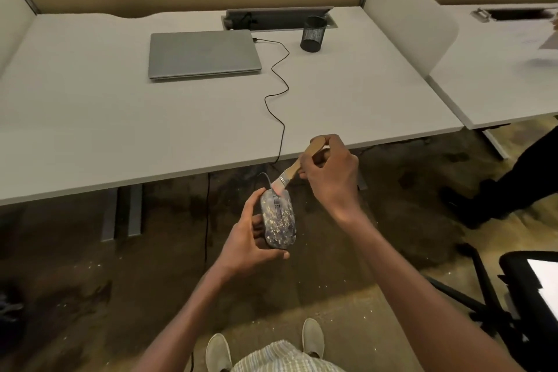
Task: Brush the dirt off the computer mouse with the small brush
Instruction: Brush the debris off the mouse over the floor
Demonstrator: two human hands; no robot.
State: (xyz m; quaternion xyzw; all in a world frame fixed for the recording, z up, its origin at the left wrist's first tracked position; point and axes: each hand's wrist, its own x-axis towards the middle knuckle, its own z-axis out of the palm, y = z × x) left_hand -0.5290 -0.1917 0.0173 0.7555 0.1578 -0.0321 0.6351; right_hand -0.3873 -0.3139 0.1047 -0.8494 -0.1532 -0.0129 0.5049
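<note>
Mouse (pixel 278 222), speckled with pale dirt, is held in the air over the floor, in front of the near edge of the desk (pixel 90 118). Left hand (pixel 250 238) wraps its fingers around it from the left side. Right hand (pixel 329 172) grips the small brush (pixel 297 167); the bristles touch the mouse's far end. Its cable (pixel 279 90) runs far to the closed laptop (pixel 203 54). Right of the laptop stands 1 black mesh cup (pixel 313 34).

A closed laptop (pixel 204 55) and mesh pen cup (pixel 313 34) sit on the desk (pixel 90 118).
</note>
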